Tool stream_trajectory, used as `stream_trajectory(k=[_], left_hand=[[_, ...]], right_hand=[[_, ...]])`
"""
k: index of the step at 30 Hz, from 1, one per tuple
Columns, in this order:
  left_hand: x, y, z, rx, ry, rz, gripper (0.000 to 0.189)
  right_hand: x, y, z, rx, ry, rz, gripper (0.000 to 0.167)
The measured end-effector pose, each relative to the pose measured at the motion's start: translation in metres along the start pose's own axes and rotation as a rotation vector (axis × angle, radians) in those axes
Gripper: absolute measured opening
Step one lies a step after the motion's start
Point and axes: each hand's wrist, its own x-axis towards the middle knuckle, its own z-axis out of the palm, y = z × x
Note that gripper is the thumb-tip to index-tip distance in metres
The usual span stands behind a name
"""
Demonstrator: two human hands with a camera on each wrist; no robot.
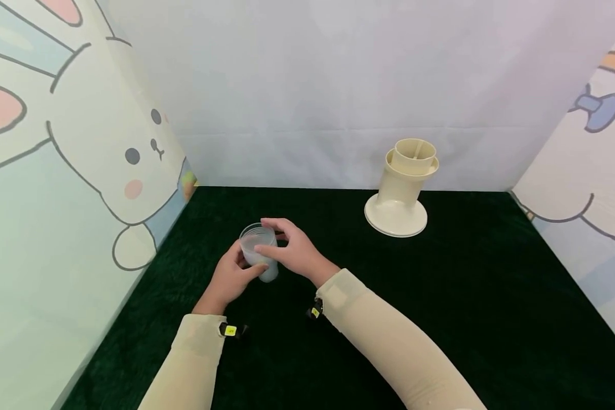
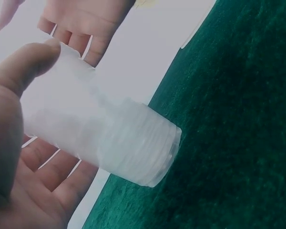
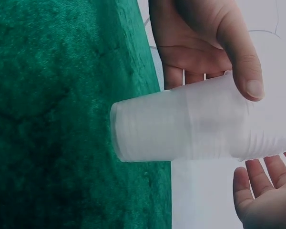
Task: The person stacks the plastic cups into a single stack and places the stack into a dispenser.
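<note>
Both hands are at a stack of clear plastic cups (image 1: 267,272). My left hand (image 1: 232,277) grips the stack by its side, thumb across the front and fingers behind. In the left wrist view, the stack (image 2: 128,138) slants with its closed bottom toward the green cloth. My right hand (image 1: 298,250) holds the upper end, thumb at the near side of the rim and fingers at the far side. The right wrist view shows the ridged rims of the cups (image 3: 262,143) beside the right hand's fingers (image 3: 264,179).
A cream stand (image 1: 396,213) with a round base and round openings on top stands toward the back right. Dark green cloth (image 1: 471,285) covers the table. A white curtain (image 1: 307,114) hangs behind, and printed cartoon panels (image 1: 82,228) flank both sides.
</note>
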Motion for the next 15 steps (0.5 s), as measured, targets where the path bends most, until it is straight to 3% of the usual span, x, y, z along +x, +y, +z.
stream_trajectory(k=[7,15], left_hand=[[-0.0023,0.0026,0.0041,-0.012,0.004,-0.003,0.068],[-0.0044,0.0040,0.0006,0.010,0.020,0.010,0.068]], right_hand=[[-0.0035,0.0077,-0.0002,-0.028,0.018,0.037,0.061],[-0.0032,0.0092,0.0027,-0.112,0.028,-0.022,0.062]])
